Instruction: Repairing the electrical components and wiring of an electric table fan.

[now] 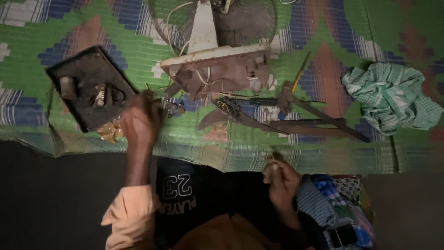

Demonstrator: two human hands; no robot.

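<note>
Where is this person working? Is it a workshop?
Probably a home floor used as a repair spot, not a proper workshop. A woven mat serves as the workbench, with a taken-apart fan, pliers and a crumpled cloth spread on it.

Dim and warm-toned, brightest across the green patterned woven mat (138,55). Falls to near black along the bottom edge. Soft and grainy throughout; left hand (140,121) smeared, perhaps motion blur.
</note>
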